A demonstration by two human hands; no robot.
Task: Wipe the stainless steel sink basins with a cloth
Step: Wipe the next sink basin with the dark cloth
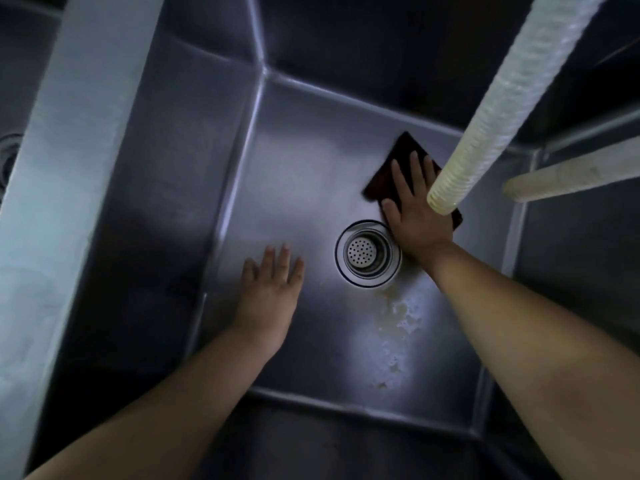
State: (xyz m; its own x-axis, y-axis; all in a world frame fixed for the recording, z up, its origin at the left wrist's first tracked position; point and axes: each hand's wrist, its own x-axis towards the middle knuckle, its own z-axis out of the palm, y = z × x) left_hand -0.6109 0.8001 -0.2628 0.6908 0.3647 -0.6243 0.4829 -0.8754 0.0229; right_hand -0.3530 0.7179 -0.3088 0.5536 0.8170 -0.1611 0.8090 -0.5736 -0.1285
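No legible text or labels anywhere

The right hand and the white ribbed hose cover much of the dark cloth. At the far left of the frame a second drain is cut off by the edge. The hose runs out past the top edge, and a second pale hose past the right edge.
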